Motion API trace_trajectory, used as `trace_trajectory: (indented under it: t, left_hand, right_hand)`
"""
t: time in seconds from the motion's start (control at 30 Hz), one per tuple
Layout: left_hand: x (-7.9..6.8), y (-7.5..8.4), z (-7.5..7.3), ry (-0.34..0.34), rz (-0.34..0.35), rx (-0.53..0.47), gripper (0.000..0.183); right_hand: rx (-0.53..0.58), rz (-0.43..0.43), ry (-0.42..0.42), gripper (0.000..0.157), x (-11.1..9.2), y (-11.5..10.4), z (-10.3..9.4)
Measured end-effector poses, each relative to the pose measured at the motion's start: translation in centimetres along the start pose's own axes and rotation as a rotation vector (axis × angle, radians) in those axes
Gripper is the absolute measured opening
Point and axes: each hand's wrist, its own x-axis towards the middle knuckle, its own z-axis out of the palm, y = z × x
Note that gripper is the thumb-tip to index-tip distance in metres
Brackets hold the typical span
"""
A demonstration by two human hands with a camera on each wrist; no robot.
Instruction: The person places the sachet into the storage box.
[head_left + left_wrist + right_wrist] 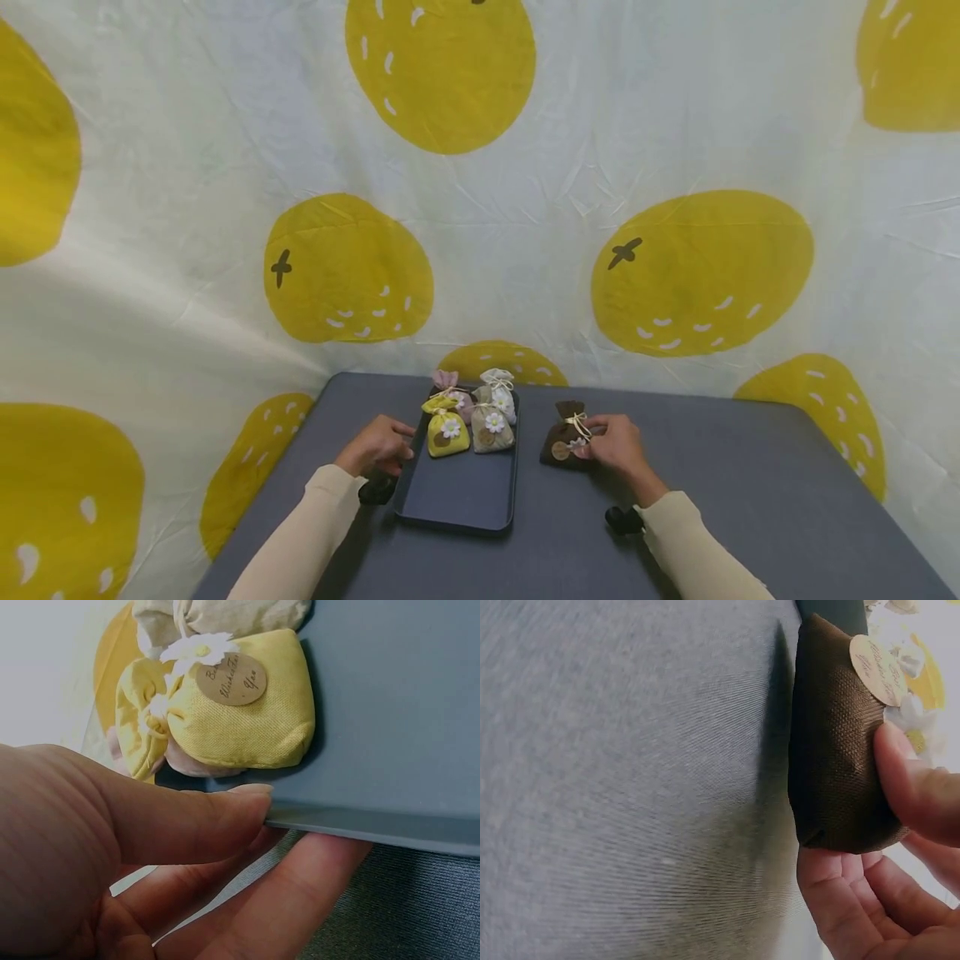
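Observation:
My right hand [617,446] pinches a dark brown drawstring pouch [561,440] by its side, to the right of the tray; in the right wrist view the thumb lies on the pouch's front and the fingers behind it. The pouch [836,742] bears a round tag and a white flower. My left hand [378,446] pinches the left rim of a dark tray [457,500], thumb above and fingers below in the left wrist view. In the tray's far half stand a yellow pouch [447,435], a beige pouch [491,429], a pink pouch [445,380] and a white pouch [501,392].
The tray lies on a dark grey table [720,467]. Behind and beside the table hangs a pale curtain [517,250] printed with large yellow fruit. A black wrist strap [377,489] sits below the left hand, another strap [624,521] below the right.

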Motion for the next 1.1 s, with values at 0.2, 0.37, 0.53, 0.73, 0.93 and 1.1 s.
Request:
trace_trajectory:
  t: [0.2,0.37,0.53,0.73,0.93,1.1]
  left_hand:
    - [0.1,-0.3,0.0,-0.001,0.005,0.003,0.046]
    - [0.2,-0.4,0.1,0.005,0.003,0.007,0.046]
    - [0.3,-0.5,0.1,0.008,0.006,0.009,0.046]
    - [0.2,-0.4,0.1,0.0,0.005,0.005,0.046]
    - [0.1,-0.3,0.1,0.003,0.013,0.005,0.045]
    - [0.1,-0.4,0.2,0.006,0.01,0.015,0.045]
  right_hand:
    - [0.016,-0.039,0.016,0.044,0.1,-0.8,-0.3]
    - [0.026,-0.058,0.01,0.043,0.1,-1.8,-0.8]
    - [0.051,-0.091,0.003,0.043,-0.1,-2.9,-1.1]
    - [0.078,-0.094,-0.022,0.043,-0.6,-4.2,-1.3]
    - [0.112,-0.09,-0.041,0.043,-1.1,-5.8,-1.2]
    - [0.128,-0.098,-0.05,0.043,-1.4,-6.8,-0.7]
